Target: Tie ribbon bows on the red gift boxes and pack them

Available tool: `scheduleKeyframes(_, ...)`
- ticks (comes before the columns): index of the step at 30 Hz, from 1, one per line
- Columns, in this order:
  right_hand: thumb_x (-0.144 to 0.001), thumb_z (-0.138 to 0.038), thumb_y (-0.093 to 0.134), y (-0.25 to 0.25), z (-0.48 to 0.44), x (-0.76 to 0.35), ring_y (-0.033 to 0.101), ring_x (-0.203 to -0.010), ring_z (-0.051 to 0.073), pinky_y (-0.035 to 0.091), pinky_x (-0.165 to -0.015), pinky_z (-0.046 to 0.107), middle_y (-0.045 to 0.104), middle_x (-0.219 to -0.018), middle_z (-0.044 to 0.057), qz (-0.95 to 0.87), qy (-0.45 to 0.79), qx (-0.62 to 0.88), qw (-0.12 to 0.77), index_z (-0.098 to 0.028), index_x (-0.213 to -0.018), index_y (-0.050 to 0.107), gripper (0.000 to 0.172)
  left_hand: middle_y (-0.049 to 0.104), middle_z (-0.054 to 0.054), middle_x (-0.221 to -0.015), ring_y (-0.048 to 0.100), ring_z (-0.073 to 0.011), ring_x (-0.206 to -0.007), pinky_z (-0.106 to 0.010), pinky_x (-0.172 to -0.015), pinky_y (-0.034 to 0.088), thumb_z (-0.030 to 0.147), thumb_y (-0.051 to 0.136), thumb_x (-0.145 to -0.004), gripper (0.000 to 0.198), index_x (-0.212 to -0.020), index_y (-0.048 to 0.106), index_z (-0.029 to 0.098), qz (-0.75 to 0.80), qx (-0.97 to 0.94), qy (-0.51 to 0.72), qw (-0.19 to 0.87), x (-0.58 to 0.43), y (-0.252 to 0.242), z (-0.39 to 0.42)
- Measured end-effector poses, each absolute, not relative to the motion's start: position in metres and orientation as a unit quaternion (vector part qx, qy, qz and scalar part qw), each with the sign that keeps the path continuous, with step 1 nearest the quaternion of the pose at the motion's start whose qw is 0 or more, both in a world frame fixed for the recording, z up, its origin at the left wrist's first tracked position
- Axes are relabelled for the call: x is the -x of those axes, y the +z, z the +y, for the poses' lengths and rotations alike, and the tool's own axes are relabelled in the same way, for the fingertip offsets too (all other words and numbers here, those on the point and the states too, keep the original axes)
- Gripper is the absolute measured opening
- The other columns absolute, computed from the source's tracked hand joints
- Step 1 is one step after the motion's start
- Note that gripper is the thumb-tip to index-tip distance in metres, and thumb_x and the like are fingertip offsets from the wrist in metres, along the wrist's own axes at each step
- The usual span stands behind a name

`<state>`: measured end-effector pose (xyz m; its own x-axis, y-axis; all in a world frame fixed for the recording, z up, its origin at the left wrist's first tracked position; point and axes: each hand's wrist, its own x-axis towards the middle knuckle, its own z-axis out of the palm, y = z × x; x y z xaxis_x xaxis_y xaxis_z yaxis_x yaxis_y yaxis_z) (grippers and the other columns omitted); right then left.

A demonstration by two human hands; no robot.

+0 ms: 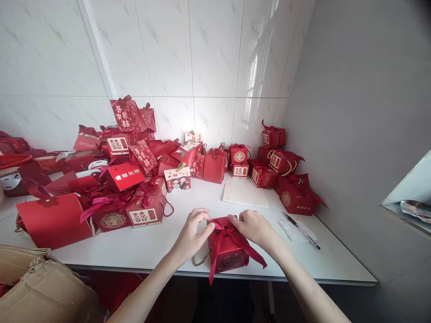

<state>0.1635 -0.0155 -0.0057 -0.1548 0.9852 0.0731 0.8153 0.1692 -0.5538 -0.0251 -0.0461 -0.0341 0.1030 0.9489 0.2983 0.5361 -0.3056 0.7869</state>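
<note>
A small red gift box [232,261] with a dark ornamental front sits near the table's front edge. A crimson ribbon [222,237] is tied in a bow on its top, its tails hanging over the front. My left hand [192,234] is at the bow's left side, thumb and curled fingers closed on the ribbon. At the bow's right side, my right hand [255,228] has its fingers curled and its thumb on the ribbon; its fingertips are partly hidden. A twisted cord handle [201,259] loops out at the box's left.
Many red gift boxes [144,211] crowd the table's left side and back. More stacked boxes [295,195] stand along the right wall. A lined paper pad [245,195] lies behind my hands, a pen [301,230] to the right. A cardboard carton [50,287] stands at the front left.
</note>
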Motion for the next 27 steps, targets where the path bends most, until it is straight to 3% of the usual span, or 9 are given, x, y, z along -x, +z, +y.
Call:
scheduleKeyframes(3, -0.082, -0.036, 0.046, -0.013, -0.016, -0.169, 0.03, -0.046, 0.012, 0.024, -0.05, 0.028, 0.037, -0.046, -0.004, -0.737, 0.25, 0.578, 0.245, -0.022, -0.046, 0.03, 0.042, 0.055, -0.005, -0.102, 0.05, -0.0233, -0.105, -0.039, -0.094, 0.04, 0.036, 0.049, -0.081, 0.016, -0.075, 0.052, 0.022, 0.531, -0.705, 0.412, 0.227, 0.02, -0.032, -0.048)
scheduleKeyframes(6, -0.083, -0.04, 0.043, -0.019, -0.021, -0.174, 0.035, -0.051, 0.011, 0.028, -0.052, 0.026, 0.042, -0.053, -0.004, -0.732, 0.316, 0.532, 0.285, -0.022, -0.054, 0.037, 0.035, 0.05, -0.001, -0.076, 0.051, -0.0199, -0.082, -0.033, -0.078, 0.042, 0.037, 0.047, -0.08, 0.021, -0.066, 0.044, 0.022, 0.55, -0.694, 0.412, 0.216, 0.014, -0.027, -0.054)
scheduleKeyframes(11, -0.083, -0.054, 0.04, -0.032, -0.03, -0.18, 0.038, -0.055, 0.012, 0.033, -0.055, 0.025, 0.04, -0.057, -0.005, -0.692, 0.407, 0.481, 0.351, -0.022, -0.061, 0.039, 0.04, 0.033, 0.006, -0.054, 0.038, -0.0125, -0.054, -0.024, -0.055, 0.033, 0.046, 0.042, -0.082, 0.034, -0.06, 0.033, 0.022, 0.555, -0.621, 0.411, 0.371, 0.007, -0.02, -0.066)
scheduleKeyframes(15, -0.08, -0.064, 0.044, -0.044, -0.034, -0.179, 0.037, -0.056, 0.012, 0.033, -0.055, 0.025, 0.04, -0.058, -0.005, -0.653, 0.442, 0.463, 0.405, -0.022, -0.062, 0.039, 0.046, 0.026, 0.007, -0.054, 0.028, -0.0101, -0.051, -0.023, -0.05, 0.025, 0.049, 0.045, -0.078, 0.038, -0.057, 0.028, 0.022, 0.559, -0.576, 0.451, 0.39, 0.005, -0.031, -0.067)
scheduleKeyframes(20, -0.073, -0.071, 0.05, -0.055, -0.038, -0.174, 0.037, -0.057, 0.011, 0.033, -0.056, 0.025, 0.04, -0.057, -0.005, -0.605, 0.474, 0.437, 0.467, -0.021, -0.059, 0.038, 0.053, 0.028, 0.007, -0.054, 0.028, -0.0101, -0.054, -0.024, -0.052, 0.024, 0.05, 0.045, -0.077, 0.039, -0.056, 0.028, 0.022, 0.556, -0.54, 0.5, 0.387, 0.001, -0.05, -0.065)
scheduleKeyframes(27, -0.074, -0.067, 0.056, -0.069, -0.037, -0.172, 0.033, -0.054, 0.009, 0.032, -0.053, 0.022, 0.04, -0.057, -0.005, -0.544, 0.522, 0.417, 0.507, -0.021, -0.06, 0.039, 0.051, 0.025, 0.007, -0.057, 0.026, -0.0099, -0.056, -0.024, -0.053, 0.023, 0.048, 0.044, -0.08, 0.038, -0.059, 0.027, 0.022, 0.546, -0.531, 0.522, 0.384, -0.004, -0.059, -0.066)
